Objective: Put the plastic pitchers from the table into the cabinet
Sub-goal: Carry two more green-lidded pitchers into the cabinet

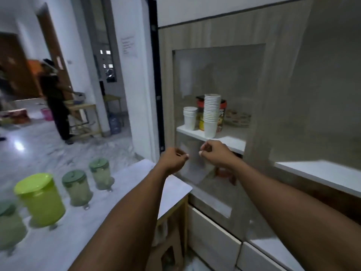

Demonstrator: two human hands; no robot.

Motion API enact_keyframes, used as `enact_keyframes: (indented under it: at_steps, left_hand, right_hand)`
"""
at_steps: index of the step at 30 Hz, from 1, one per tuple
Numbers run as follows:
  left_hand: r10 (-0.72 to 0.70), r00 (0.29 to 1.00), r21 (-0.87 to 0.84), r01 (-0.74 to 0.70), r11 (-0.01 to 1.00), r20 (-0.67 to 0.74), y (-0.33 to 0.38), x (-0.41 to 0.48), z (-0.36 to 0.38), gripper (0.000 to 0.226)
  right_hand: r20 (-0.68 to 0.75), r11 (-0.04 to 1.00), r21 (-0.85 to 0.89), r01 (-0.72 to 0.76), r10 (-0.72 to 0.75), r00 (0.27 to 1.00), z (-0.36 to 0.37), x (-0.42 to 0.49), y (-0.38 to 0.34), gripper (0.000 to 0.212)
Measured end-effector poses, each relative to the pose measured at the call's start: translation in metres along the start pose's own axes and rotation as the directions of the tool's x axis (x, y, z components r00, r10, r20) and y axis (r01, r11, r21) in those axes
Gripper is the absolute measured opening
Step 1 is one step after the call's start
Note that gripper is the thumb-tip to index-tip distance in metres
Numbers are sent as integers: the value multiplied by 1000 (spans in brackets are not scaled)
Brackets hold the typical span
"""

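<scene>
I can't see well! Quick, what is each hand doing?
Left hand: fingers curled closed, holding nothing visible, in front of the cabinet's glass door.
Right hand: the same, closed and apparently empty.

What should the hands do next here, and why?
Probably pull the cabinet door open. Both hands, left and right, are curled at the glass front near the shelf, holding nothing I can make out, while the pitchers all stand on the table. I cannot tell whether the door is already ajar.
</scene>
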State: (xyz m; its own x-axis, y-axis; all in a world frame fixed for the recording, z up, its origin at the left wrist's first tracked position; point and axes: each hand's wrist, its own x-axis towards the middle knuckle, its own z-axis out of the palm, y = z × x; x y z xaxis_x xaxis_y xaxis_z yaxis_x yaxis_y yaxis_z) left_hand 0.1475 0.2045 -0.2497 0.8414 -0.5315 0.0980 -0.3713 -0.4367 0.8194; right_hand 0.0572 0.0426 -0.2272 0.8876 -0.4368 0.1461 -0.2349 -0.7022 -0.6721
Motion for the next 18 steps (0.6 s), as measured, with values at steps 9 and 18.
enact_keyframes:
  at_steps: [9,18]
  left_hand:
    - [-319,911,8,332,943,-261,-214,-8,-193,26]
    - [-599,714,-77,618,783,-363,-356,25,-229,56]
  right_hand:
    - [249,986,168,-14,-28,968,239,65,-122,26]
    - [463,986,86,-139,84,882,389,149,-139,52]
